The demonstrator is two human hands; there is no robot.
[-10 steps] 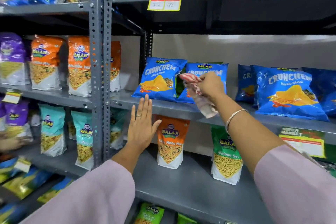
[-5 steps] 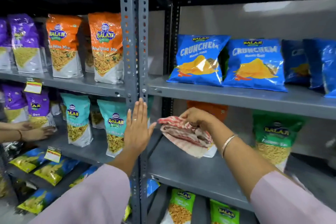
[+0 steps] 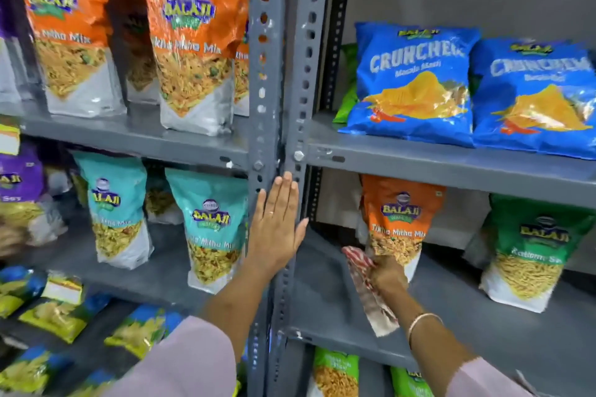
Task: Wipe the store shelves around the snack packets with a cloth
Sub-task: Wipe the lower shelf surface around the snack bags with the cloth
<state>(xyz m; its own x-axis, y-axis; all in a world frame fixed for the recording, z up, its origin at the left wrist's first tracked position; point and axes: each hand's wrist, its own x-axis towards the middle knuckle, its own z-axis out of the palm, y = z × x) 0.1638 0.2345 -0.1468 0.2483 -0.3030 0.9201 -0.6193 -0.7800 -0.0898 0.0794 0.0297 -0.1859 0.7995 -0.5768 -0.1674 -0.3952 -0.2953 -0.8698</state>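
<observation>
My right hand point(image 3: 388, 275) grips a red-and-white striped cloth point(image 3: 364, 280) and presses it onto the grey lower shelf point(image 3: 325, 293) of the right bay, just left of an orange snack packet point(image 3: 398, 222). A green snack packet point(image 3: 529, 251) stands further right on the same shelf. My left hand point(image 3: 277, 229) lies flat and open against the grey perforated upright post point(image 3: 274, 74). Two blue Crunchem packets point(image 3: 416, 84) lean on the shelf above.
The left bay holds orange packets point(image 3: 190, 42) on its upper shelf and teal packets point(image 3: 209, 226) below. Purple packets point(image 3: 19, 190) sit at the far left. Yellow-and-blue packets point(image 3: 54, 309) lie lower left. Green packets point(image 3: 335, 371) stand under the wiped shelf.
My right hand brought the cloth down from the upper blue-packet shelf to the lower shelf and slid it back beside the orange packet. My left hand stayed on the post.
</observation>
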